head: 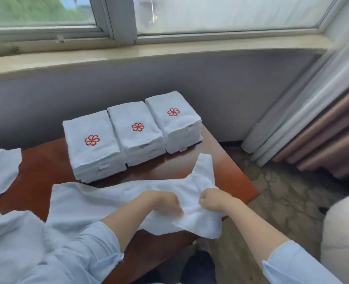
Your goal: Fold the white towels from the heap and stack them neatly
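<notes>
A white towel (99,203) lies spread and rumpled across the near side of the reddish-brown table (46,162). My left hand (163,201) and my right hand (212,199) both grip its right end, close together, fingers curled into the cloth. One corner of the towel sticks up past my hands toward the back. Three stacks of folded white towels with a red flower logo stand in a row at the back: left stack (93,146), middle stack (135,132), right stack (173,119). The heap of unfolded towels (1,175) lies at the left edge.
A grey wall and a window sill (149,52) run behind the table. Curtains (317,128) hang at the right over a patterned floor (282,193). A white rounded seat (345,238) sits at the far right. The table's right edge is just beyond my right hand.
</notes>
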Demonstrator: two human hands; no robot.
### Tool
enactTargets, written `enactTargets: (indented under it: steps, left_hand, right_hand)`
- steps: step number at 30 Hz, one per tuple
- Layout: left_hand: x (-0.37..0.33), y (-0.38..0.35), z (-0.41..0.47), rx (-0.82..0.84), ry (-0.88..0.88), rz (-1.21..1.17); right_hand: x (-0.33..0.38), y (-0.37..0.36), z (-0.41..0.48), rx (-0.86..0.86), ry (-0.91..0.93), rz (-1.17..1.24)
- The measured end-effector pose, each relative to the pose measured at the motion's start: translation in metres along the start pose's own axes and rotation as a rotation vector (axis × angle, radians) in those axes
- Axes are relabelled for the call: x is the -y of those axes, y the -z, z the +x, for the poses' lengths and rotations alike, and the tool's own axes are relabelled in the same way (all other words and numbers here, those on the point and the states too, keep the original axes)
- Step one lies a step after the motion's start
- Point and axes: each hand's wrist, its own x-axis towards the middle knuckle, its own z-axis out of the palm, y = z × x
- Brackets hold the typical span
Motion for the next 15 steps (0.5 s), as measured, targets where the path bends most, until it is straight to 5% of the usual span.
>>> enactTargets:
  steps: [3, 7, 9, 15]
  left_hand:
    - [-0.009, 0.01, 0.017, -0.067, 0.004, -0.162]
    - [-0.02, 0.026, 0.033, -0.567, 0.048, -0.219]
    - [-0.026, 0.029, 0.043, -0.699, 0.056, -0.221]
    - [-0.039, 0.026, 0.076, -0.734, 0.092, -0.261]
  right_hand:
    - [-0.018, 0.01, 0.014, 0.038, 0.02, 0.021]
    - [-0.027, 0.034, 0.045, -0.449, 0.112, 0.078]
    - [-0.032, 0.044, 0.063, -0.559, 0.204, 0.078]
    - [-0.053, 0.053, 0.108, -0.341, 0.414, -0.384]
